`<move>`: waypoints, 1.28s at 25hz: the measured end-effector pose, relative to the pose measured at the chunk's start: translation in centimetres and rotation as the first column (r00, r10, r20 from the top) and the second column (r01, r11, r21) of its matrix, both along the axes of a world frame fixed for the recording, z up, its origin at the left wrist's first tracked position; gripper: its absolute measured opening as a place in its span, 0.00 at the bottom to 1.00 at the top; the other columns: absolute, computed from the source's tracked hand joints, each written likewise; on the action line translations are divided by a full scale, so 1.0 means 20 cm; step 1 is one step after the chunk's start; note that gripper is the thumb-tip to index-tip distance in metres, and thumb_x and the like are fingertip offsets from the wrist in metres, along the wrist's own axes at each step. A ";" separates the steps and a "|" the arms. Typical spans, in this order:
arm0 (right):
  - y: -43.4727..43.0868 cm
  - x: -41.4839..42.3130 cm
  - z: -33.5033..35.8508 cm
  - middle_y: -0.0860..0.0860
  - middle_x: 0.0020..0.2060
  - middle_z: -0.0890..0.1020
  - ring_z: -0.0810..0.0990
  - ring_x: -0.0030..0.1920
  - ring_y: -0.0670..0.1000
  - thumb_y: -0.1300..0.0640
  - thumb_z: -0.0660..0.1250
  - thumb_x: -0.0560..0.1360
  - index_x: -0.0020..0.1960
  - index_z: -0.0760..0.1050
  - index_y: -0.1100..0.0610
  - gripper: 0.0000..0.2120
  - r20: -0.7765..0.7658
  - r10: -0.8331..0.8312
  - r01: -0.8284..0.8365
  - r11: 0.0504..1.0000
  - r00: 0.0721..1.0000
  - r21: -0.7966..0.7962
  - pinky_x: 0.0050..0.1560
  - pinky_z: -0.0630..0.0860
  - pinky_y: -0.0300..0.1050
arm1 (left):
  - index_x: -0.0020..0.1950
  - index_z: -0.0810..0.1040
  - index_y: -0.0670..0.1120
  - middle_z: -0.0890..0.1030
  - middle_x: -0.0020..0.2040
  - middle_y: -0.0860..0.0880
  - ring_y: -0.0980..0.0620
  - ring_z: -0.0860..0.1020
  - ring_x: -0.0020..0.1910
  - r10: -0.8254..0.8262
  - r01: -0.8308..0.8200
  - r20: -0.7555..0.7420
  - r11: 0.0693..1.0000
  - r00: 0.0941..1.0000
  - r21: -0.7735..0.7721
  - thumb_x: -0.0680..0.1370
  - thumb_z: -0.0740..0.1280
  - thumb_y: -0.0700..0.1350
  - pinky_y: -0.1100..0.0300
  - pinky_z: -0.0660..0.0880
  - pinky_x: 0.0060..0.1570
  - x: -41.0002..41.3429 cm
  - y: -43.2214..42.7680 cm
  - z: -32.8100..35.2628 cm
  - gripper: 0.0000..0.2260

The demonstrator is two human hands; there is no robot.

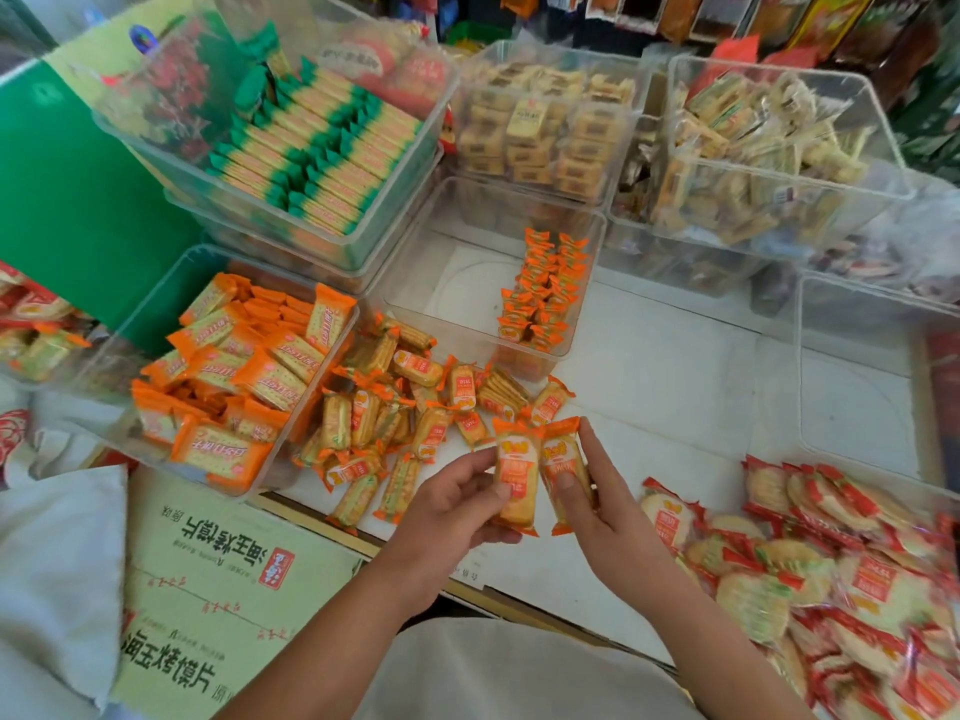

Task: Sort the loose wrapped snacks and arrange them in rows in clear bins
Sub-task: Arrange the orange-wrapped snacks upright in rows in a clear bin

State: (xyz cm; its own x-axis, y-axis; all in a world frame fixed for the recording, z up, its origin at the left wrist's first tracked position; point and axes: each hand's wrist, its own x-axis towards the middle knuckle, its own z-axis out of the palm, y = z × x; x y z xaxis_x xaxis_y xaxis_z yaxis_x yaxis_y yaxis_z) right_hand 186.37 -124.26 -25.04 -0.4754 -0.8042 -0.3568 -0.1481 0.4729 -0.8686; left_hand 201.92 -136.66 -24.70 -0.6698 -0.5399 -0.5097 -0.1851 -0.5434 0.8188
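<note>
My left hand (pixel 457 504) grips one orange-wrapped snack (pixel 515 472) upright, and my right hand (pixel 605 504) grips a second one (pixel 562 454) right beside it, the two packets touching. Both hover over the white counter, just right of a loose pile of orange snacks (pixel 395 413). Behind the pile stands a clear bin (pixel 441 241) with two short rows of the same orange snacks (pixel 543 298) along its right wall; the rest of its floor is bare.
A clear bin of larger orange cracker packs (pixel 239 376) sits left of the pile. Stacked bins of green-edged packs (pixel 311 148) and beige snacks (pixel 545 127) stand behind. Red-wrapped round crackers (pixel 810 553) fill a bin at right. A cardboard box (pixel 208 589) lies front left.
</note>
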 end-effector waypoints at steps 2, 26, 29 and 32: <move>-0.01 0.00 0.01 0.42 0.68 0.76 0.77 0.65 0.41 0.39 0.56 0.82 0.79 0.49 0.30 0.29 0.042 -0.022 0.024 0.999 0.999 -0.039 0.66 0.74 0.43 | 0.67 0.78 0.50 0.86 0.53 0.45 0.43 0.85 0.54 -0.030 0.033 0.031 0.994 0.999 -0.108 0.81 0.69 0.40 0.49 0.82 0.52 -0.03 0.04 0.04 0.15; -1.11 -0.71 0.12 0.48 0.67 0.80 0.82 0.63 0.47 0.59 0.78 0.73 0.81 0.58 0.49 0.43 0.255 0.085 -0.057 0.992 0.963 -0.116 0.62 0.81 0.48 | 0.72 0.73 0.55 0.83 0.60 0.54 0.55 0.82 0.58 -0.071 0.112 0.114 0.903 0.991 -0.415 0.64 0.80 0.52 0.55 0.81 0.56 -0.70 -1.07 -0.01 0.37; -1.35 -1.00 0.16 0.46 0.63 0.81 0.82 0.57 0.40 0.51 0.85 0.65 0.77 0.67 0.48 0.46 -0.002 0.306 -0.304 0.947 0.952 0.101 0.61 0.80 0.41 | 0.73 0.73 0.53 0.81 0.64 0.53 0.58 0.80 0.63 -0.136 0.178 0.123 0.871 0.983 -0.459 0.64 0.81 0.44 0.58 0.77 0.62 -0.84 -1.25 -0.11 0.38; -1.59 -1.14 0.15 0.37 0.52 0.80 0.78 0.47 0.30 0.47 0.84 0.64 0.66 0.72 0.44 0.34 -0.206 0.454 -0.403 0.881 0.867 0.247 0.46 0.73 0.24 | 0.73 0.72 0.55 0.79 0.68 0.56 0.61 0.75 0.69 -0.144 0.174 0.101 0.866 0.984 -0.469 0.65 0.79 0.44 0.56 0.73 0.69 -0.95 -1.41 -0.19 0.37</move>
State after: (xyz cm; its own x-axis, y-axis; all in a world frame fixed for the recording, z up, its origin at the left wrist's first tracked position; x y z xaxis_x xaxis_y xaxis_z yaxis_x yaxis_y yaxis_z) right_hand 163.54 -156.08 -22.02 -0.1925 -0.8780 -0.4383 -0.5744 0.4630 -0.6751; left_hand 182.90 -164.90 -28.42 -0.7435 -0.6155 -0.2614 -0.2931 -0.0514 0.9547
